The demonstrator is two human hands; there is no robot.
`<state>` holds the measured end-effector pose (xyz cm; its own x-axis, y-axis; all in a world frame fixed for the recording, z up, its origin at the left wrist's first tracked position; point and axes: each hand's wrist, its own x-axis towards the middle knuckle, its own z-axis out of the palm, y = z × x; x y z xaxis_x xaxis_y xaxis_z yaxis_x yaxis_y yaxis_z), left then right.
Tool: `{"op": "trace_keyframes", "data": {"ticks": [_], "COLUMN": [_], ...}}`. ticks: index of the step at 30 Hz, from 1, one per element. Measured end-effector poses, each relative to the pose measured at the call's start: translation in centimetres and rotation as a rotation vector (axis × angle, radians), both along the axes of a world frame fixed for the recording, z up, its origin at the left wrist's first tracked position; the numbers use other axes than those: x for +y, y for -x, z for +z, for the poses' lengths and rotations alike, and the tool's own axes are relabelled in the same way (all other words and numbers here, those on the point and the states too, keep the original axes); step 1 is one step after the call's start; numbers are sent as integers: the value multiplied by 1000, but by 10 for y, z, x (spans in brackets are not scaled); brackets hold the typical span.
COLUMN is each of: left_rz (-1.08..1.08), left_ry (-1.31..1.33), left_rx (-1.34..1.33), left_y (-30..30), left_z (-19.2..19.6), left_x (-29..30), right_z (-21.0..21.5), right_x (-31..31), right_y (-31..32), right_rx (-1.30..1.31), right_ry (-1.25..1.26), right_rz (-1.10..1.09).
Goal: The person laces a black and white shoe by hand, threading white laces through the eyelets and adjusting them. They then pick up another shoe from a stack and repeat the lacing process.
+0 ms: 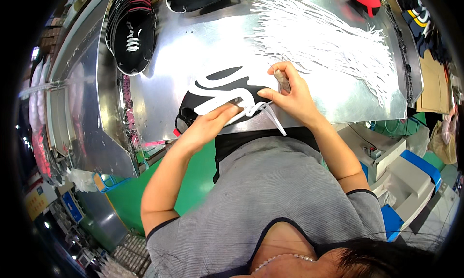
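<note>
At the near edge of the metal worktop (338, 99), a black shoe upper (220, 92) with white stripes is pressed flat by the left hand (208, 126). A white lace (263, 111) is pinched by the right hand (290, 92). Farther off, loose white laces (328, 41) are spread; stacked black uppers (130, 31) lie far left.

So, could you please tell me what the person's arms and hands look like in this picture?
Both forearms are bare, with no gloves, watch or bracelet visible. The left hand and right hand wear no rings that can be made out. The short sleeves belong to a grey, finely ribbed top with dark trim at the cuffs and neckline. A pale beaded necklace shows at the neck.
</note>
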<state>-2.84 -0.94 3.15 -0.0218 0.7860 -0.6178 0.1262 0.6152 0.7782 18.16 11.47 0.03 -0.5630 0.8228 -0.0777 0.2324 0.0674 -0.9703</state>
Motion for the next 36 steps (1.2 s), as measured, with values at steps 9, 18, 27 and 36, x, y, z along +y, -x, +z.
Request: {"op": "trace_keyframes", "data": {"ticks": [9,18,27,36], "left_rz": [241,146,-87,139], "left_ry": [-17,-208,-648,-604], "left_rx": [-52,86,821,1577], "left_y": [-8,-3,3,190], "left_z": [-14,-13,14,23], "left_x": [18,18,15,-56], "right_z": [0,-6,1,3], "right_x": [-10,-4,1,27], "right_y": [6,-5,-17,-63], "right_rx": [-25,27,14,103], "right_ry": [8,103,189,300], "right_rz": [-79,-19,91,16]}}
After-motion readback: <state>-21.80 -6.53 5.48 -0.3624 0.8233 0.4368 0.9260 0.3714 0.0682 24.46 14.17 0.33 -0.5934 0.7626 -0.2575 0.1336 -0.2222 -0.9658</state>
